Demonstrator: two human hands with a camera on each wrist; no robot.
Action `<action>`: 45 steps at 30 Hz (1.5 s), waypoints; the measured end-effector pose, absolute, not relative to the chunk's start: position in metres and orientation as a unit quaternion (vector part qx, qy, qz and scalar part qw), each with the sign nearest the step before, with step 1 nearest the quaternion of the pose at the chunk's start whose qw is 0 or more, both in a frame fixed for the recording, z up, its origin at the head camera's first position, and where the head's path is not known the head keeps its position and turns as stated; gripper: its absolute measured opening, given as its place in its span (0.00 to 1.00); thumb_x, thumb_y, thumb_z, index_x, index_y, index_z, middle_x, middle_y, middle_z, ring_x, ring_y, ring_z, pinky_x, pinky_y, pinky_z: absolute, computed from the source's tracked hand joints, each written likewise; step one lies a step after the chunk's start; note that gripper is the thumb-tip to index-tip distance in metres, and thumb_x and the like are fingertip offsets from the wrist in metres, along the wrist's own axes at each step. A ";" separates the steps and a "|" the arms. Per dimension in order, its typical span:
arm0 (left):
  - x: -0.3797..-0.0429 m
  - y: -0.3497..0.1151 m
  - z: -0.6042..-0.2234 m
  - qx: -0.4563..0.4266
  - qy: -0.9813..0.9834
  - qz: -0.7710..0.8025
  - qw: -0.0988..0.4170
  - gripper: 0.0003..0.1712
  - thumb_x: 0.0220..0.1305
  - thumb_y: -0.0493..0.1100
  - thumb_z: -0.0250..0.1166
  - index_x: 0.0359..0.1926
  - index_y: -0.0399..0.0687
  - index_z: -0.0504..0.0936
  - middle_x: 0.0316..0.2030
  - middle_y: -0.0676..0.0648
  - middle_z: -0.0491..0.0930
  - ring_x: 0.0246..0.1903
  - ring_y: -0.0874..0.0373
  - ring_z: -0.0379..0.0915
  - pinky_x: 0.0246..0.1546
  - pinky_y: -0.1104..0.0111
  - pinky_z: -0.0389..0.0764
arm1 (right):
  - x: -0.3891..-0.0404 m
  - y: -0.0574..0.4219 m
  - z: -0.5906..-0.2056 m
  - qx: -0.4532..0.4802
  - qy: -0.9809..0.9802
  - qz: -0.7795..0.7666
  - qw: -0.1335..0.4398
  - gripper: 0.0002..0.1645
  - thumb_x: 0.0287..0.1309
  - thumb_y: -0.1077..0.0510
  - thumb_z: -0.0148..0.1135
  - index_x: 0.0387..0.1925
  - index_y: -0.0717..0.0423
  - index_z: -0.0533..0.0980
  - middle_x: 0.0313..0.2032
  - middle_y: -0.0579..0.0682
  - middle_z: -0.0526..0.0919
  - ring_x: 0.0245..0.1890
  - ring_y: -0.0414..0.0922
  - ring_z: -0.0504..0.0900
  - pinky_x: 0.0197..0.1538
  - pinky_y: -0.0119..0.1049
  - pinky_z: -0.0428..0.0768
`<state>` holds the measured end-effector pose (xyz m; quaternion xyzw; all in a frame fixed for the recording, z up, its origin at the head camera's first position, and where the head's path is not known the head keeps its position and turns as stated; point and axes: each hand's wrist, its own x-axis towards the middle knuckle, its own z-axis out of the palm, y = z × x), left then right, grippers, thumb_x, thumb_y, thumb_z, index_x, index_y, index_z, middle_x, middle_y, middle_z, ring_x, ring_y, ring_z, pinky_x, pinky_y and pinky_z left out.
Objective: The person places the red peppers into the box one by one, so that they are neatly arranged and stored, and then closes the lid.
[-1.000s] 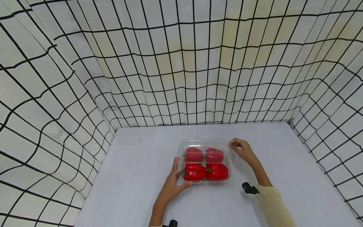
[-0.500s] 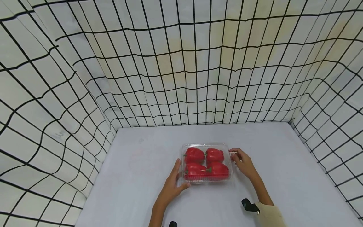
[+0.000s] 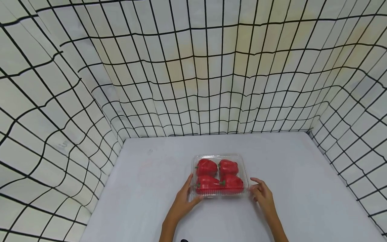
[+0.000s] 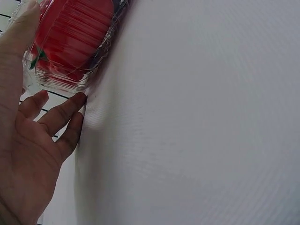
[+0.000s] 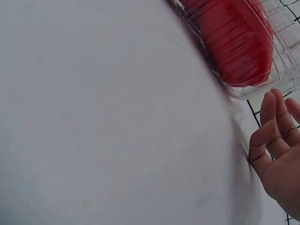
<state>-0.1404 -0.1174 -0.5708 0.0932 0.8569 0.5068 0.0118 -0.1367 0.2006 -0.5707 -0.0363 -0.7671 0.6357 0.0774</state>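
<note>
A clear plastic clamshell box [image 3: 217,156] rests on the table with several red bell peppers [image 3: 207,167] inside, some with green stems showing. Its lid lies down over the peppers, the ridged edge toward the front. My left hand [image 3: 180,201] is at the box's left side, thumb by the front-left corner and fingers stretched along the side. In the left wrist view the fingertips [image 4: 77,98] meet the box's lower end. My right hand [image 3: 264,196] is beside the front-right corner, fingers loosely bent. In the right wrist view its fingertips [image 5: 268,96] are close to the box; contact is unclear.
A white table [image 3: 151,174] carries the box near its middle. Pale walls covered by black netting [image 3: 208,97] rise behind the table and along both sides.
The lid's ridged edge came down from over the back peppers to the front. My right hand slid from the back-right corner toward the front-right corner. The left hand stayed almost in place.
</note>
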 end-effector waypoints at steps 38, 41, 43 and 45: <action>-0.131 -0.123 -0.573 0.102 0.792 0.600 -0.049 0.26 0.71 0.37 0.57 0.68 0.44 0.69 0.35 0.44 0.79 0.35 0.59 0.78 0.40 0.73 0.83 | -0.123 0.194 -0.571 -0.131 -0.706 0.692 -0.072 0.17 0.67 0.56 0.55 0.30 0.68 0.76 0.20 0.47 0.77 0.18 0.38 0.72 0.19 0.27 0.71; -0.132 -0.120 -0.571 0.091 0.762 0.641 -0.033 0.28 0.67 0.30 0.57 0.67 0.41 0.68 0.30 0.41 0.77 0.26 0.65 0.73 0.30 0.75 0.80 | -0.124 0.194 -0.570 -0.134 -0.707 0.691 -0.073 0.17 0.67 0.56 0.55 0.30 0.67 0.76 0.20 0.47 0.77 0.18 0.38 0.71 0.19 0.27 0.70; -0.134 -0.119 -0.569 0.079 0.750 0.657 -0.022 0.29 0.64 0.28 0.57 0.67 0.39 0.68 0.29 0.41 0.76 0.24 0.69 0.69 0.28 0.75 0.79 | -0.124 0.194 -0.570 -0.132 -0.709 0.689 -0.074 0.17 0.67 0.56 0.55 0.31 0.67 0.76 0.20 0.47 0.77 0.18 0.38 0.71 0.18 0.27 0.69; -0.135 -0.119 -0.567 0.066 0.745 0.664 -0.011 0.30 0.63 0.26 0.56 0.66 0.39 0.68 0.28 0.41 0.75 0.23 0.69 0.69 0.27 0.75 0.78 | -0.125 0.194 -0.570 -0.130 -0.709 0.689 -0.075 0.17 0.67 0.56 0.55 0.31 0.68 0.76 0.20 0.47 0.76 0.18 0.37 0.71 0.18 0.27 0.68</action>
